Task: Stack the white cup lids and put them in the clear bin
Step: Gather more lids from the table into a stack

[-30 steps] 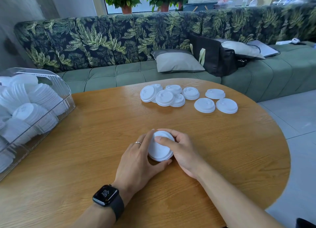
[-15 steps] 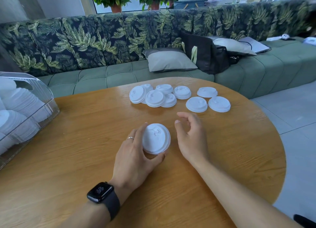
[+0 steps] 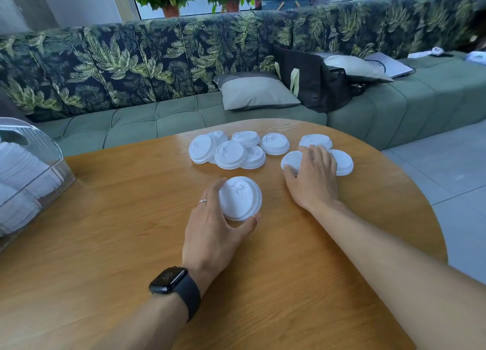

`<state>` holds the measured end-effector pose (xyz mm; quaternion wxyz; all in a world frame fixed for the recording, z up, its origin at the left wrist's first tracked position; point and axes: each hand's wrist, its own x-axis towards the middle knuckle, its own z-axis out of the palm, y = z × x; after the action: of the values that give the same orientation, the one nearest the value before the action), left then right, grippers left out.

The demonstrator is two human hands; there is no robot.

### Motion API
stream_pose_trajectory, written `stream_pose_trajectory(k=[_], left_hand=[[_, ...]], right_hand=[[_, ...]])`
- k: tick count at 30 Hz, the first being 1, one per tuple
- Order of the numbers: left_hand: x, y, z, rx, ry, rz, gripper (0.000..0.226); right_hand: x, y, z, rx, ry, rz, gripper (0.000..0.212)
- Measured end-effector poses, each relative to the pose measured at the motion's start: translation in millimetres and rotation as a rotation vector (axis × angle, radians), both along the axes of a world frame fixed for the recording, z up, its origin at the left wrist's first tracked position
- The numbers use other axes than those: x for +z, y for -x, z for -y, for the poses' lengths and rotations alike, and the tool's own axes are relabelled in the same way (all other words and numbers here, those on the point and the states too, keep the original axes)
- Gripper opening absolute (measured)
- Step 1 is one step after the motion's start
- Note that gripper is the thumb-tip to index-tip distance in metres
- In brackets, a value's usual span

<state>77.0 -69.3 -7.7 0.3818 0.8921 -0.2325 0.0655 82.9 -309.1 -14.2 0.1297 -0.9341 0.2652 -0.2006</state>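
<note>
My left hand grips a short stack of white cup lids, tilted up off the round wooden table, thumb under its near edge and fingers along its left side. My right hand lies flat over loose lids at the far right, covering most of one lid with the thumb at its near edge; two more lids show beside the fingers. A cluster of several overlapping lids lies further left. The clear bin, holding stacked white lids, stands at the table's left edge.
A green sofa with a leaf-print back runs behind the table, carrying a grey cushion and a black bag. The table's curved edge drops to grey floor tiles on the right. A black watch is on my left wrist.
My right hand let go of the stack and reached forward and right onto the loose lids. My left hand kept the stack and tilted it up.
</note>
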Motion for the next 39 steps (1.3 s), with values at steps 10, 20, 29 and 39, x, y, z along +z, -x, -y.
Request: stream_pose_trajectory(k=[10,20,29,39], left_hand=[[1,5,-1,0.011,0.034,0.008,0.091],[5,34,-31,0.0,0.229,-0.06,0.091],[6,54,-62,-0.078,0.199,-0.093,0.09],[2,50,-60,-0.042,0.121,-0.014,0.091]], right_hand=[[1,13,-16,0.106,-0.002,0.175,0.065],[7,83,-104,0.343,-0.551,0.545,0.069],[14,99,-147,0.133,-1.347,0.485,0.047],[24,96,-152,0.121,-1.764,0.599,0.051]])
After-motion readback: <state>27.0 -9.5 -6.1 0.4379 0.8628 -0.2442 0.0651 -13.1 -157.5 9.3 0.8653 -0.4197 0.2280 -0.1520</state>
